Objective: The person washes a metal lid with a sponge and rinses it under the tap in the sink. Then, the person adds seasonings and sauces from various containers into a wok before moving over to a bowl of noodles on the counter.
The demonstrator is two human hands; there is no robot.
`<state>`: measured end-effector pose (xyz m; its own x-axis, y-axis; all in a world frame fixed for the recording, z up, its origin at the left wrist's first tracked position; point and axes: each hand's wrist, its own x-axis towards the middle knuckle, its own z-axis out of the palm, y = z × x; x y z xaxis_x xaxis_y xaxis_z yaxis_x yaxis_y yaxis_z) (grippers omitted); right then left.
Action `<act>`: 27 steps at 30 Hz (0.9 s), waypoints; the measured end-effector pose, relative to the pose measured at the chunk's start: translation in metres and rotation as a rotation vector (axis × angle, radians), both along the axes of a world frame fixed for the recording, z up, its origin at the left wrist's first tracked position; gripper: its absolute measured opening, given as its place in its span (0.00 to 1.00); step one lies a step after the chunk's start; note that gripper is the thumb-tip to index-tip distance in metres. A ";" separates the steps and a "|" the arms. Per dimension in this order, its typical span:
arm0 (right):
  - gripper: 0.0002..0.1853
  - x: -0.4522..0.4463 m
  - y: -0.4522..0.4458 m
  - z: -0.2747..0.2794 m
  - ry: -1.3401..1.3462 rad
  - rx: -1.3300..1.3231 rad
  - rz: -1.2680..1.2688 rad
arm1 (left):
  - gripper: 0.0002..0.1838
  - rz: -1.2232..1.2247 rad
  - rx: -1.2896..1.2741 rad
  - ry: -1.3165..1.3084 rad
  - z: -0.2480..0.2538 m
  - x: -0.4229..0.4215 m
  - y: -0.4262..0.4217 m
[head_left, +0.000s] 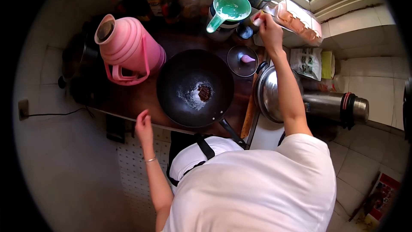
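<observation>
My right hand reaches to the back right of the counter, fingers closed round a small whitish and reddish thing that I cannot make out. Beside it are a green ladle, lying over a dark container, and a small dark jar. My left hand hangs near the counter's front edge, fingers loosely bent and apart, with nothing in them. Between the hands stands a black wok. White powder and a dark brown clump lie in its middle.
A pink thermos jug stands left of the wok. To the right are a glass lid with a pink knob, a steel pot lid and a steel flask. Bottles and a pink egg box line the back.
</observation>
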<state>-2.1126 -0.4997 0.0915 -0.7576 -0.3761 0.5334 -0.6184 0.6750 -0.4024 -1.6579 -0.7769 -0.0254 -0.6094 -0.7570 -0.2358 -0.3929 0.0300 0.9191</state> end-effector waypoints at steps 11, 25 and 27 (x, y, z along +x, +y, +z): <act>0.08 0.227 0.066 0.088 -0.662 -0.077 0.370 | 0.43 -0.776 -0.446 0.335 0.126 -0.138 0.151; 0.07 0.337 0.144 0.053 -0.672 -0.096 0.110 | 0.33 -0.933 -0.507 0.426 0.093 -0.089 0.241; 0.06 0.340 0.154 0.055 -0.712 -0.226 0.097 | 0.33 -0.936 -0.525 0.438 0.091 -0.085 0.246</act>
